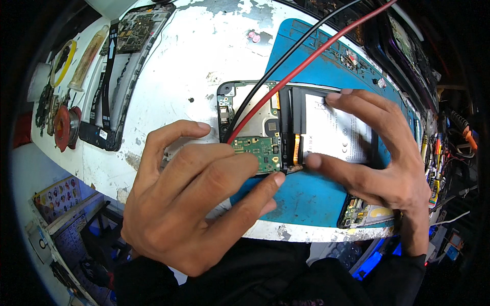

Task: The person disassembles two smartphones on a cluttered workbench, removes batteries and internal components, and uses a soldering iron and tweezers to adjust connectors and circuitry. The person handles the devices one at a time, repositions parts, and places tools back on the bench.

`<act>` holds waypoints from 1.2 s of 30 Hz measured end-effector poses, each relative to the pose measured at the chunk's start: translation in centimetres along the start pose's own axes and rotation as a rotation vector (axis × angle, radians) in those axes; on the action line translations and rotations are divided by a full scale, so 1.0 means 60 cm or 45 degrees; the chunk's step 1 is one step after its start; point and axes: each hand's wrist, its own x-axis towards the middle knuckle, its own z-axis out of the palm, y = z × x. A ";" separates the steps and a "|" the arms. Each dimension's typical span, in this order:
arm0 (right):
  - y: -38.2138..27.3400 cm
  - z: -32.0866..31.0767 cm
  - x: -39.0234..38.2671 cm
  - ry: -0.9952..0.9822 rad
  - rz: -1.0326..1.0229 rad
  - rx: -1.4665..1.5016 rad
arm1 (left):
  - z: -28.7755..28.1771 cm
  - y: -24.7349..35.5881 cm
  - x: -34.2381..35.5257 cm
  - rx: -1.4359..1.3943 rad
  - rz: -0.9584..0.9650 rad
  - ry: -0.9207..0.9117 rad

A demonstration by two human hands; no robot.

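An opened phone [272,126] lies across a blue work mat, its inside facing up. Its left part bears a green circuit board [255,150], and its right part a white battery [337,130]. An orange flex cable [296,148] runs beside the battery. My left hand [199,199] is over the board's near-left corner, fingers curled in; the thumb tip is by the phone's near edge. What those fingers hold is hidden. My right hand [383,153] spans the battery end, thumb and fingers on opposite long edges. A black cable [286,61] and a red cable [311,57] run down to the board beside my left hand.
Another phone frame [113,86] with a board lies at the left, near a solder spool [66,127] and a syringe-like tube [89,56]. A further phone part [365,211] is below my right hand. Tools and wires [439,168] crowd the right edge.
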 end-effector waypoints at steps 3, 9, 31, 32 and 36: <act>0.007 -0.001 0.001 -0.031 -0.054 -0.020 | -0.002 0.002 0.000 0.012 -0.004 -0.030; 0.015 0.002 0.008 -0.042 -0.164 0.011 | 0.002 0.003 -0.001 0.026 -0.009 -0.013; 0.024 -0.016 0.029 -0.167 -0.084 0.184 | 0.002 -0.001 -0.002 0.014 0.048 -0.003; 0.024 -0.015 0.029 -0.173 -0.090 0.182 | 0.002 -0.001 -0.002 -0.006 0.028 -0.011; 0.036 -0.018 0.023 -0.160 -0.112 0.258 | 0.001 -0.003 -0.004 0.001 0.033 -0.030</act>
